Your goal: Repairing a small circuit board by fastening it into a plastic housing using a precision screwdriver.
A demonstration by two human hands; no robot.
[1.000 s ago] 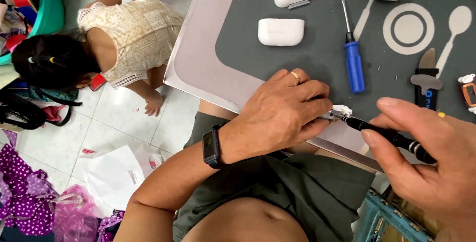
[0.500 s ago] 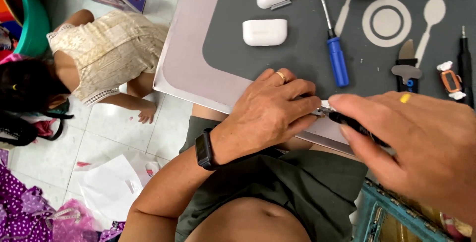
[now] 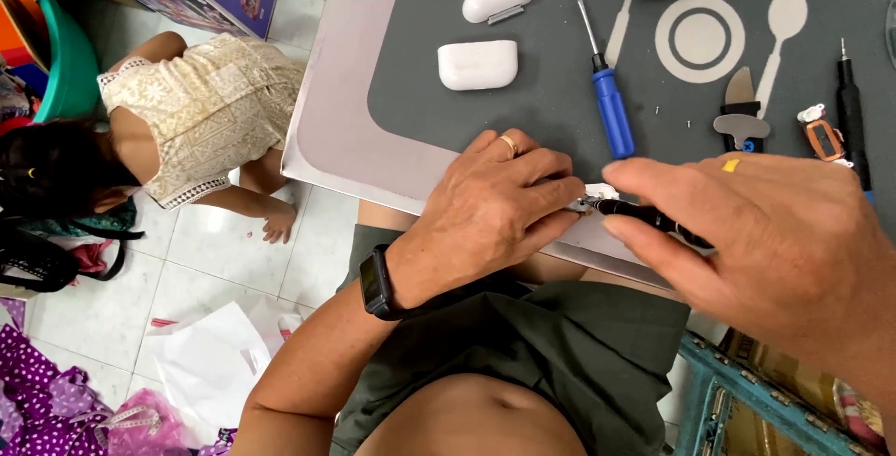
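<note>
At the worktop's (image 3: 336, 139) near edge, the left hand (image 3: 485, 218) pinches a small white part (image 3: 597, 192) between its fingertips — mostly hidden — while the right hand (image 3: 756, 241) grips a black precision tool (image 3: 644, 217), tip touching it

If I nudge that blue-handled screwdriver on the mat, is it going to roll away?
The blue-handled screwdriver lies flat on the grey mat, and its handle looks round, so a sideways push would probably roll it. The mat looks matte and soft, which may slow it. Its thin metal shaft looks stiff, and it is likely light to lift.
</note>
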